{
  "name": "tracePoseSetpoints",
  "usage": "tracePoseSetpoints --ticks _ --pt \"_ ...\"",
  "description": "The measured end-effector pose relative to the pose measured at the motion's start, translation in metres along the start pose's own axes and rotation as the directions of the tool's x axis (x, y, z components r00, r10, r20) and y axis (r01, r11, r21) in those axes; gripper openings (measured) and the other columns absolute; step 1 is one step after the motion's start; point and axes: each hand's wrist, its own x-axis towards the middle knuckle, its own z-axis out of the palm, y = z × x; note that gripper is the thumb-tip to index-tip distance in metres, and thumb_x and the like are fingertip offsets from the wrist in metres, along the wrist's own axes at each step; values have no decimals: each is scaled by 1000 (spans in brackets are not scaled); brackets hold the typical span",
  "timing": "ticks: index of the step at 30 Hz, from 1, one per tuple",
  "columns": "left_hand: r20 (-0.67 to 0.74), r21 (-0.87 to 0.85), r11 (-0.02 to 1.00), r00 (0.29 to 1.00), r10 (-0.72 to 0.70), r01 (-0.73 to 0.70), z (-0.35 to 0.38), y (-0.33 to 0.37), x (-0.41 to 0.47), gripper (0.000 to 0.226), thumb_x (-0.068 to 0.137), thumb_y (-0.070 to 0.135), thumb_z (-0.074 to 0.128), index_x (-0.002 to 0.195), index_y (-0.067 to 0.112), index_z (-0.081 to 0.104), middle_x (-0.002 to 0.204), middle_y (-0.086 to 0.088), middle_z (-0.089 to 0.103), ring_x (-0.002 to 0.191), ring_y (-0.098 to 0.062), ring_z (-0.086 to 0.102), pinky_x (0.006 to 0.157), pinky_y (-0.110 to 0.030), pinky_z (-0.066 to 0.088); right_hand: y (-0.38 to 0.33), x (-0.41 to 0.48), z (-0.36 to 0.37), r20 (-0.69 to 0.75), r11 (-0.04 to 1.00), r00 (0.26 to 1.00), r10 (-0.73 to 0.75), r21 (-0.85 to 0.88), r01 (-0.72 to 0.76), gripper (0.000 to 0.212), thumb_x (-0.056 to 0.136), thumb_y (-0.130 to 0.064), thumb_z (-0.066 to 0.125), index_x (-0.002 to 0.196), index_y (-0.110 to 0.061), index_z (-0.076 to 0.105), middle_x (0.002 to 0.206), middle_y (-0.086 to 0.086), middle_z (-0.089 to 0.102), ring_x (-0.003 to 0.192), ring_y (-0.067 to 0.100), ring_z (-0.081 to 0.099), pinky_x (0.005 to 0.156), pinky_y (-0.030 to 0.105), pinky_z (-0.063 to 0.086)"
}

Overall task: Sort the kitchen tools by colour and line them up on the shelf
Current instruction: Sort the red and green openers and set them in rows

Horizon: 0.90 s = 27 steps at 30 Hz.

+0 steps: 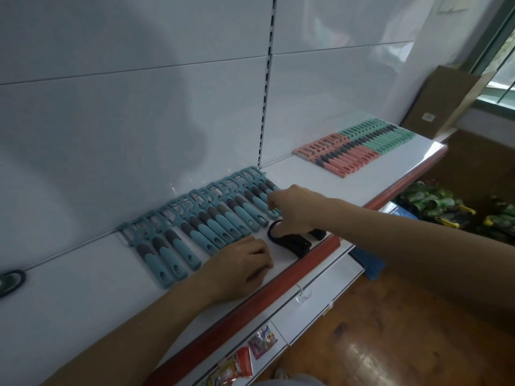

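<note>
— Kitchen tools first: where do they lie?

— Your blue plastic peelers with grey grips (211,221) lie side by side in 1 row on the white shelf (83,288), heads toward the far wall. Far right, pink plastic peelers (342,160) and green plastic peelers (381,135) make 2 neat blocks that touch each other.

— And my 2 hands?

— Your right hand (298,210) curls its fingers on the handle end of the rightmost blue peeler (269,187) and seems to pinch it. A black plastic tool with a ring handle (295,245) lies just beneath that hand, near the shelf's red front edge (264,295). Your left hand (239,260) rests on the shelf by the near handle ends, fingers curled under. I cannot tell whether it holds anything.

— Which step is this?

— Closing off the blue row, I judge. Next, set that last peeler parallel with its neighbours, ends level. Then give the black tool its own place.
</note>
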Motion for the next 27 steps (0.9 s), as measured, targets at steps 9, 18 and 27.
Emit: tracePoseSetpoints --ticks 9,18,27 --pt "93 276 960 992 -87 59 -50 -2 -47 33 97 36 50 120 20 68 124 -1 65 114 -20 61 93 -38 53 -20 25 -32 -49 942 946 -321 -118 314 37 93 -45 61 124 -26 57 109 -1 57 105 23 56 81 32 43" --pt "-166 364 434 516 -840 824 -127 25 -229 73 96 58 20 153 19 44 161 -4 38 148 -26 36 119 -47 31 -181 66 -14 4 743 756 -655 -179 645 69 97 -53 55 153 -19 34 154 9 39 144 28 32 114 45 36" --pt "-461 266 -27 103 -881 964 -182 87 -403 63 89 52 40 142 21 54 146 -8 46 134 -32 43 101 -57 45 -382 34 46 -51 545 544 -837 -6 838 61 100 -53 51 154 -29 36 162 5 29 150 24 22 121 46 27"
